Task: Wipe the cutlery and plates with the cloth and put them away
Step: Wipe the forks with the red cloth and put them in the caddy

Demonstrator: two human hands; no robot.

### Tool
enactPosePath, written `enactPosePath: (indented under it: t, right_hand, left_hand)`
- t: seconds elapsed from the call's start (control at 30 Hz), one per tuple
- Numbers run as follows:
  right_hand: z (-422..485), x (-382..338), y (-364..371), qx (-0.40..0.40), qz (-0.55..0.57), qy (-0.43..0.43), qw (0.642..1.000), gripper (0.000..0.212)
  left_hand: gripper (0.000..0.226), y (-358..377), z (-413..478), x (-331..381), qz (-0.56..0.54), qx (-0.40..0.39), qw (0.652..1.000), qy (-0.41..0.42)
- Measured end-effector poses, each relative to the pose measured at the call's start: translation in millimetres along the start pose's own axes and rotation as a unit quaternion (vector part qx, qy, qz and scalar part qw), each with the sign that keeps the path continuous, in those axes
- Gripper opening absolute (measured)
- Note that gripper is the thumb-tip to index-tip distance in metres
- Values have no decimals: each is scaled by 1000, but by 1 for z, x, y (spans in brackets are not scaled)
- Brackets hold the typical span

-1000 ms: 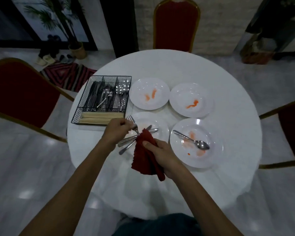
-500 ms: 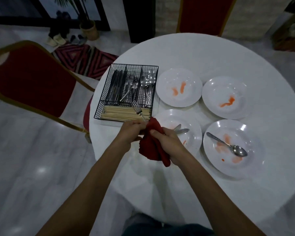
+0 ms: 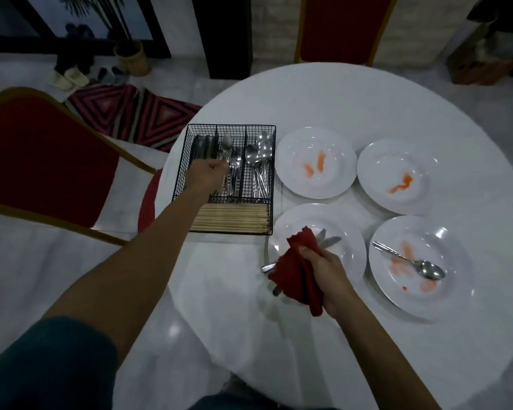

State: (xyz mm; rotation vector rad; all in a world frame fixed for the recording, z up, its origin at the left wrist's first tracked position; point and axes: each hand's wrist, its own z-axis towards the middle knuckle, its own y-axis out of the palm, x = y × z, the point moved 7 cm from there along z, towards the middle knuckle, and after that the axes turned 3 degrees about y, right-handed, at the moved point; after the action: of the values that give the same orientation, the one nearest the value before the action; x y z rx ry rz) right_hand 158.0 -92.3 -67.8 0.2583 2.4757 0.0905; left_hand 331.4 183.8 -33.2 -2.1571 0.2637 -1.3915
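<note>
**Progress: put away.** Wire cutlery basket (image 3: 273,173), far left on the tabletop (image 3: 338,99), is stocked. It holds knives (image 3: 198,146) in the left compartment, forks (image 3: 234,170) in the middle and spoons (image 3: 259,156) on the right. Chopsticks (image 3: 231,218) lie across the near compartment. Part of the cutlery is judged wiped and stored.

**Outstanding: cutlery.**
- One spoon (image 3: 409,260) lies in the near-right plate (image 3: 447,241).
- Two or so cutlery pieces (image 3: 330,240) lie on the near-left plate (image 3: 351,229), mostly under the red cloth (image 3: 295,267). Their handles poke out near left and their tips far right.

**Outstanding: plates.** All four sit on the tabletop, none stacked or stored.
- Far-left plate (image 3: 293,149), far-right plate (image 3: 378,167) and the near-right plate carry orange smears.
- The near-left plate shows no smear where visible, but cloth and hand cover part of it.

By this evidence the task stands at the cutlery stage, with the plate wiping unstarted.

**Left hand** (image 3: 205,176). It is reached over the basket, above the divide between the knife and fork compartments. The fingers (image 3: 218,166) are curled inward. Whether they pinch a fork or have let go cannot be told, since the metal beside them merges with the stored forks.

**Right hand** (image 3: 323,270). It is over the near-left plate, with fingers (image 3: 307,251) and thumb clenched round the bunched red cloth. The cloth drapes over the cutlery pieces there.
</note>
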Motion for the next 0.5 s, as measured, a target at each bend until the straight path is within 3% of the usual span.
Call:
enactPosePath:
  t: [0.17,0.5]
  right_hand:
    - [-6,11,-36,46,60,8,997,22]
    - [-19,5,-97,46,146,-9,988,27]
  left_hand:
    - [26,10,-6,18,106,-49,992,56]
    - [11,96,-112,24,55,-129,988,70]
